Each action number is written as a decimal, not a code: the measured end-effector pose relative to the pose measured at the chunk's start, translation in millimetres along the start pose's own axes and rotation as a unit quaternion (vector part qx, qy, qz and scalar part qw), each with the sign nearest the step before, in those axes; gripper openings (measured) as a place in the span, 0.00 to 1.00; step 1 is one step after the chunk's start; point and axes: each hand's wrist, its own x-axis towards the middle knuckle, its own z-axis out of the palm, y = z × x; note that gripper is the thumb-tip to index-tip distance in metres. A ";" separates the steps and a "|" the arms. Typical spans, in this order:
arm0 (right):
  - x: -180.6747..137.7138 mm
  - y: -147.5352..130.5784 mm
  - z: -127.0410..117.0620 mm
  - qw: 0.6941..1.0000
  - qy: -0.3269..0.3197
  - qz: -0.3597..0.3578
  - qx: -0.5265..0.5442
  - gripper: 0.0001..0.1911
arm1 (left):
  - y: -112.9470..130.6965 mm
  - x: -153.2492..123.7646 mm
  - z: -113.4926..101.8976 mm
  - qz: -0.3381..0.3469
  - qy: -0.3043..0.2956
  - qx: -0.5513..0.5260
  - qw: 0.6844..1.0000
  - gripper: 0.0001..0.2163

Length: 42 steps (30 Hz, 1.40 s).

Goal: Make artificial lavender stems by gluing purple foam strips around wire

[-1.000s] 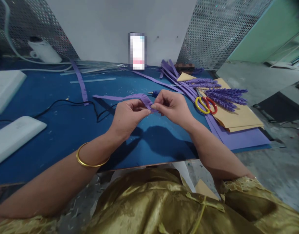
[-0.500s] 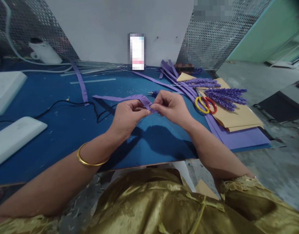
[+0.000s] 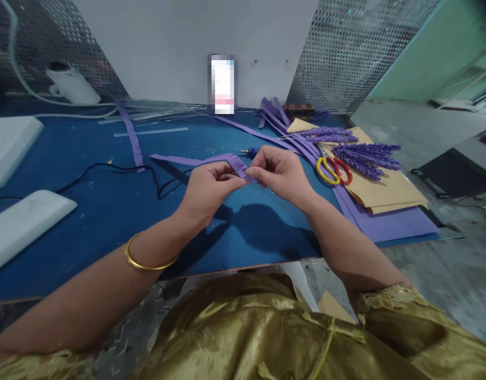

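A long fringed purple paper strip [image 3: 195, 159] trails left over the blue table [image 3: 108, 211], and both hands meet at its right end, held a little above the table. My left hand [image 3: 209, 189] pinches the strip between thumb and fingers. My right hand [image 3: 278, 171] pinches the same end from the right, fingers curled close together. Just behind my right hand lies a pen-like tool [image 3: 248, 151] with a dark cable [image 3: 108, 170] running left.
Scissors with yellow and red handles [image 3: 333, 170] lie right of my hands on purple sheets [image 3: 385, 224] and brown paper [image 3: 389, 192]. Finished purple flower spikes [image 3: 365, 155] rest there. More purple strips [image 3: 130, 132] lie behind. White blocks [image 3: 17, 224] sit at the left edge.
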 end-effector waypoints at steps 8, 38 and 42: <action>-1.5 3.9 5.3 1.000 0.009 -0.019 0.004 0.15 | 0.9 0.1 -0.5 0.001 0.004 -0.001 1.000 0.07; 8.1 6.8 -0.3 0.929 0.013 0.114 0.351 0.11 | 6.6 9.5 -13.7 0.137 0.145 0.089 0.976 0.10; 6.6 3.8 -0.6 0.895 -0.066 0.124 0.424 0.13 | 9.2 13.1 -18.5 0.176 0.050 0.150 0.972 0.14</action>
